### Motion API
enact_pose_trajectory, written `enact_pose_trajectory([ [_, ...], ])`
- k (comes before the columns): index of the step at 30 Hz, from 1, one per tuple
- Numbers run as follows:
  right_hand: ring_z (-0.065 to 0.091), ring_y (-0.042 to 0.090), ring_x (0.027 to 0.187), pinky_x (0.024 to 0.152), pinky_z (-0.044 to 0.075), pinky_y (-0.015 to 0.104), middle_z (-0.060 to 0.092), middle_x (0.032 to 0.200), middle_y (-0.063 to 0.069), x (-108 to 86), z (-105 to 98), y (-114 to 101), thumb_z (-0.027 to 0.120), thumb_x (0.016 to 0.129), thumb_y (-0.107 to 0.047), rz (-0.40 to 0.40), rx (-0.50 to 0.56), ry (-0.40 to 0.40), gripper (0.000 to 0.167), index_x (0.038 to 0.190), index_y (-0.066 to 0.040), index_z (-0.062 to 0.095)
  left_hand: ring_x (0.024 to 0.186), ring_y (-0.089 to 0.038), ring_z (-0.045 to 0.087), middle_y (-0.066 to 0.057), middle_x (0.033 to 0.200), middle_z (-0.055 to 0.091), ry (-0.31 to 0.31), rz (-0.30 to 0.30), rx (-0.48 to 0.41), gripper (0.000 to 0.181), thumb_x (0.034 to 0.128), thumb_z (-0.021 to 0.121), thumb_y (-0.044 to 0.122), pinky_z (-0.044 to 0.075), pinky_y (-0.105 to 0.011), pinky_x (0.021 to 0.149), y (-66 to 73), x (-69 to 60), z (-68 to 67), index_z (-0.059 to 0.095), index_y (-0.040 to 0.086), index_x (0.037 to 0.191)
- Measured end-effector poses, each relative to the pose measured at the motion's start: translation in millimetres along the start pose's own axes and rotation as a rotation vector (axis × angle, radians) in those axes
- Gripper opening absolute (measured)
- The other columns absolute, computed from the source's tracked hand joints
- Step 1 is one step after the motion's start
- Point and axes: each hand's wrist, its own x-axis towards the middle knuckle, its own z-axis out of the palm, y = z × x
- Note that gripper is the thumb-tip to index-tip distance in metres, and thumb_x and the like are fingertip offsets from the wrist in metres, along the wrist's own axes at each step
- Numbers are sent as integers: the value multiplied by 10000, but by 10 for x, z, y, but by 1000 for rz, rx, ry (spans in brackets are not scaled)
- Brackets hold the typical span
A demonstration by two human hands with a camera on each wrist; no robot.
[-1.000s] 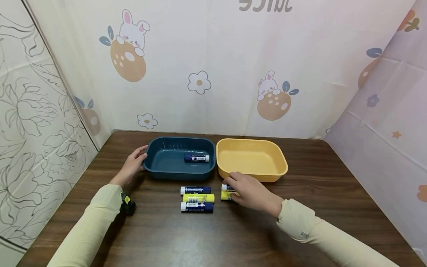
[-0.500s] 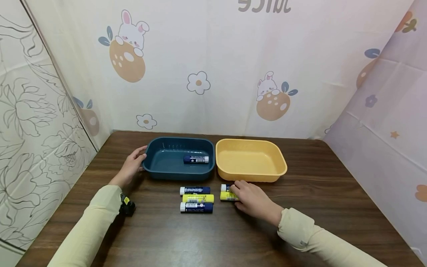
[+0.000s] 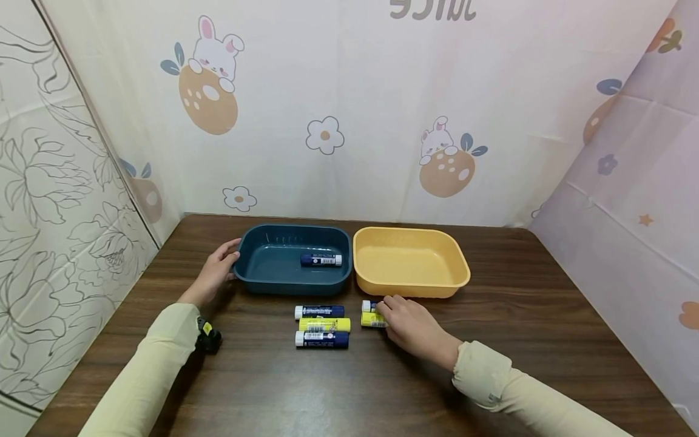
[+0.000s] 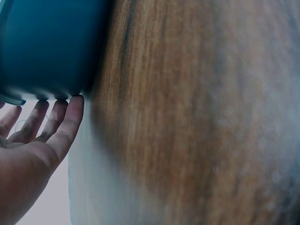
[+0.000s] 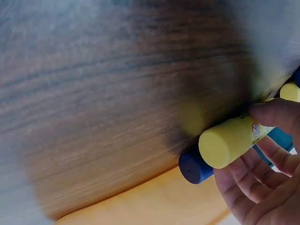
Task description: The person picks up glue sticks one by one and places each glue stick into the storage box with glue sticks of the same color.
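Note:
My left hand (image 3: 215, 271) touches the left end of the dark teal bin (image 3: 295, 288); in the left wrist view the fingers of the hand (image 4: 44, 145) lie fairly straight against its wall. Below the yellow bin (image 3: 412, 290), my right hand (image 3: 415, 326) is at a blue stick (image 3: 368, 306) and a yellow stick (image 3: 372, 320) lying side by side. The right wrist view has the thumb of my hand (image 5: 272, 187) on the yellow stick (image 5: 227, 143) and fingers by the blue stick (image 5: 193, 167), pinching the pair. Their right ends are hidden in the head view.
Left of my right hand lie a blue stick (image 3: 321, 312), a yellow stick (image 3: 327, 325) and another blue stick (image 3: 323, 340), stacked close in rows. One more blue stick (image 3: 321, 260) is inside the teal bin. A patterned curtain (image 3: 327, 182) hangs behind the table (image 3: 349, 394).
My right hand has drawn back a little from the yellow bin, towards the table's front, and its fingers have come down at the two sticks. My left hand stays in place.

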Motion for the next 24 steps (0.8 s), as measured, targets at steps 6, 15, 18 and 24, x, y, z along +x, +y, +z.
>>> enact_pose_trajectory([
  [6,501,179,766,643,487,327,558,874,35,-19,-36,2,718,778,-78,1,4,1,257,1012,-65,612,1230,-359,371,-240,1472,267,7,-1,-11,504,1054,316,231,492,-252,781,-2,1,7,207,71,1519],
  [15,506,179,763,643,492,326,557,876,32,-17,-131,42,719,742,-60,-22,-2,56,255,970,-73,605,1221,-351,371,-239,1476,263,7,-6,-19,505,1055,316,233,490,-234,759,-23,8,1,204,69,1519],
  [18,506,186,761,646,490,331,549,867,35,-16,-188,62,705,734,-39,-31,-5,78,252,964,-61,603,1236,-354,360,-234,1484,251,2,-8,-23,507,1055,316,234,491,-245,767,-17,5,3,199,69,1520],
  [24,491,188,722,594,454,325,493,808,9,10,-341,140,710,713,-29,-36,-34,112,252,914,-67,563,1231,-351,362,-231,1484,254,3,-17,-22,507,1054,319,235,488,-259,787,7,4,2,202,75,1521],
])
